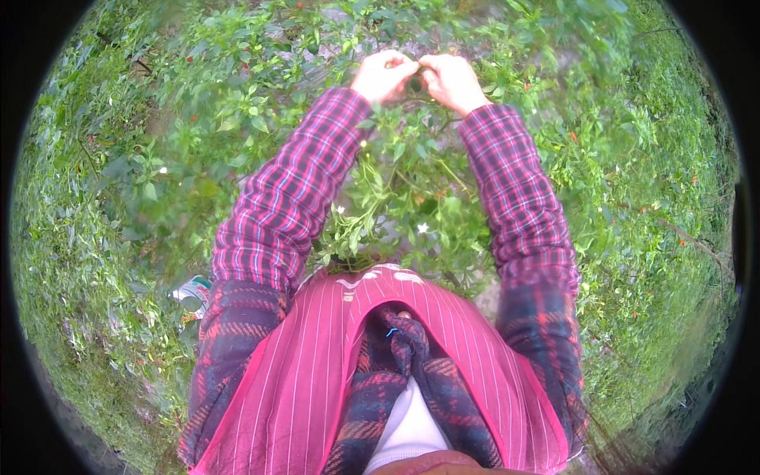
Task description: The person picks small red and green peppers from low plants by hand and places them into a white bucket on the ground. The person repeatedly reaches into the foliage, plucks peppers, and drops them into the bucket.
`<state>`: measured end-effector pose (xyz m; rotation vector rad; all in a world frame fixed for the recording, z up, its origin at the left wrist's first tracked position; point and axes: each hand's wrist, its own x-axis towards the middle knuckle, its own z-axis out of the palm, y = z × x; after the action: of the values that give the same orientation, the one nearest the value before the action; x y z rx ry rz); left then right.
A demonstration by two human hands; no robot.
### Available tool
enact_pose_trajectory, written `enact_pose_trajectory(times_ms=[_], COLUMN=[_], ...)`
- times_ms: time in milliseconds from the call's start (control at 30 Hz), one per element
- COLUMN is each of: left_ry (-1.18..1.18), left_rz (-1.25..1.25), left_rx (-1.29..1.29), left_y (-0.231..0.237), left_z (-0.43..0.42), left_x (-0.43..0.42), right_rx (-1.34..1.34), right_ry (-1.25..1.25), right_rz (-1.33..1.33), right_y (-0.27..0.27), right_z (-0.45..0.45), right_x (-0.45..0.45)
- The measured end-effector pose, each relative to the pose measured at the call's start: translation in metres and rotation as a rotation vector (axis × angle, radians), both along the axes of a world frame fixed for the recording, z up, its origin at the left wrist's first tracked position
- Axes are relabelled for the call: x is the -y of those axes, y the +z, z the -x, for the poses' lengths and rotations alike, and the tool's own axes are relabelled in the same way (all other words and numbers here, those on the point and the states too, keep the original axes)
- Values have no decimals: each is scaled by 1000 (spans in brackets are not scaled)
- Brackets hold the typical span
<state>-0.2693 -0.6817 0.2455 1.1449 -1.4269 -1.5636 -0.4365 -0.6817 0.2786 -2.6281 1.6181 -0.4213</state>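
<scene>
Both my hands reach forward over chili pepper plants (380, 196). My left hand (386, 76) and my right hand (452, 82) meet at the fingertips near the top middle, by a small dark green bit of the plant. The thumb and fingers of each are drawn together; whether something is pinched between them is too small to tell. Below the hands, between my forearms, are leafy stems and a white flower (423, 228). Small red peppers are scattered among the leaves, one (527, 86) to the right of my right hand.
Dense green foliage surrounds me on both sides. A white container with green and red print (195, 294) stands among the plants beside my left elbow. A thin bare branch (692, 234) crosses the foliage at the right. Greyish ground cover (317, 58) shows between plants ahead.
</scene>
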Motion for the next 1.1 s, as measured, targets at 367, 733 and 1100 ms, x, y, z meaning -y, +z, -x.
enact_pose_trajectory(times_ms=[367,733,1100], left_ry=[-226,-126,-190], left_rz=[-260,-283,-179], left_rx=[-541,-697,-668], left_y=[-44,-27,-19], left_z=[-15,-11,-15], left_x=[0,-8,-15], right_rx=[637,1509,-33], right_ry=[-84,-521,-354], right_rz=[-791,-441,-336], right_y=[0,19,-27], right_z=[16,64,42], right_x=[-7,97,141])
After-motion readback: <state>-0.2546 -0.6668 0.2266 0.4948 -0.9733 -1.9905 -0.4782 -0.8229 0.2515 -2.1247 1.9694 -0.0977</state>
